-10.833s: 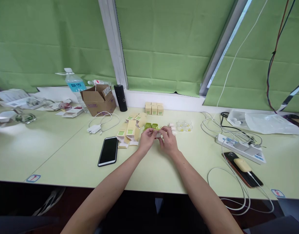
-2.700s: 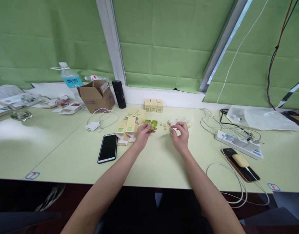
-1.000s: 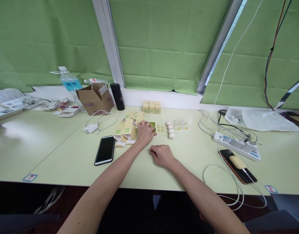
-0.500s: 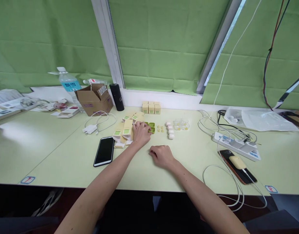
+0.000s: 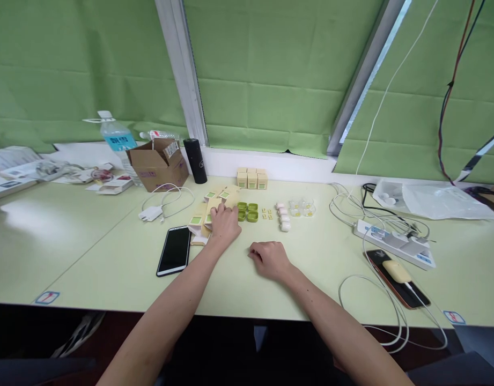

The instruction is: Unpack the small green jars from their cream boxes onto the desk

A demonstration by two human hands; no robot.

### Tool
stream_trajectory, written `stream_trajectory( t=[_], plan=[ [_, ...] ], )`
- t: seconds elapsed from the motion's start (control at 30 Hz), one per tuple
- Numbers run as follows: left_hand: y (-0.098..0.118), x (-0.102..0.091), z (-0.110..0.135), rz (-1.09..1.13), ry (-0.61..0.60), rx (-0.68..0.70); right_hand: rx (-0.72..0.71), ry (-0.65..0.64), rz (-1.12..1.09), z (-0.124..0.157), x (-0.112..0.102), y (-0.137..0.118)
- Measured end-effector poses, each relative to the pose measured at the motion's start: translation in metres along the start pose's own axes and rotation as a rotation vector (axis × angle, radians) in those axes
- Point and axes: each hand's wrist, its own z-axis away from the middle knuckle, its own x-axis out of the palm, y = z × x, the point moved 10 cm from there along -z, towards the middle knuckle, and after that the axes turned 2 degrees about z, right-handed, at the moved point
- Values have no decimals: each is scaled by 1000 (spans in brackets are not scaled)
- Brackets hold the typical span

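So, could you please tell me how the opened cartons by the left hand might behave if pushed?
The opened cartons look like thin folded card, so they are probably light and slide easily. Their loose flaps would likely bend under pressure. Since they lie bunched together, pushing one may shift its neighbours.

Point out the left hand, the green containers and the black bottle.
Left hand (image 5: pixel 225 225): head view, its back.
Green containers (image 5: pixel 252 217): head view, the front-right one.
Black bottle (image 5: pixel 195 162): head view, middle of its side.
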Motion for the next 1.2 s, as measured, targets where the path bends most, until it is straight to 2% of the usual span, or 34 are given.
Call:
stream_trajectory(
  t=[0.23, 0.43, 0.5, 0.6, 0.67, 0.73, 0.8, 0.9, 1.03, 1.2],
  plan=[
    [1, 0, -1, 51, 29, 17, 3, 0, -6, 0, -1, -1],
    [-9, -22, 1, 107, 83, -17, 2, 31, -60, 0, -5, 5],
    [-18, -30, 2, 138, 116, -42, 44, 104, -133, -2, -16, 19],
    [-31, -38, 2, 177, 190, -88, 228, 300, -265, -8, -47, 62],
    [-32, -39, 3, 193, 219, -91, 369, 439, -308, -14, -71, 95],
    [-28, -36, 3, 196, 214, -75, 471, 505, -262, -27, -90, 120],
    [-22, -32, 5, 193, 199, -57, 502, 480, -147, -51, -101, 133],
    [-14, -29, 7, 195, 195, -28, 412, 310, 149, -99, -101, 133],
    [-8, -30, 8, 214, 209, 13, 370, 255, 248, -142, -94, 136],
    [-3, -28, 8, 245, 209, 42, 334, 196, 315, -173, -78, 135]
  ],
)
